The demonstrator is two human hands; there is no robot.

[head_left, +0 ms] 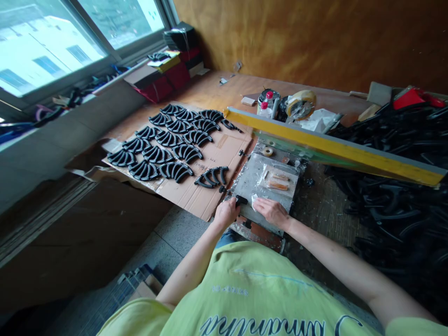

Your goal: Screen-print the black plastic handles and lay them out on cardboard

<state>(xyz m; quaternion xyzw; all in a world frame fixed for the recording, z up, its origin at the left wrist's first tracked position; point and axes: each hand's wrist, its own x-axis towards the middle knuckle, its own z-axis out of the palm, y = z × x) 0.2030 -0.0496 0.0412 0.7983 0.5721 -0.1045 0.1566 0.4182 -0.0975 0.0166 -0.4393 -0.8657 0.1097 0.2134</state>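
Note:
In the head view, my left hand (226, 213) is closed around a small black plastic part (241, 200) at the front edge of a grey work plate (248, 176). My right hand (272, 212) pinches a crumpled white tissue (254, 199) just to the right of that part. Behind my right hand, a clear plastic bag (279, 179) with orange-brown pieces in it lies on the plate. A roll of tape (268, 151) rests near the plate's back edge. The exact shape of the black part is hidden by my left fingers.
Rows of curved black parts (168, 138) lie on a cardboard sheet (219, 154) to the left. A long yellow bar (329, 140) crosses behind the plate. Bottles with red caps (269, 98) and a large tape roll (301, 103) stand beyond it. Black parts (395, 210) heap up at right.

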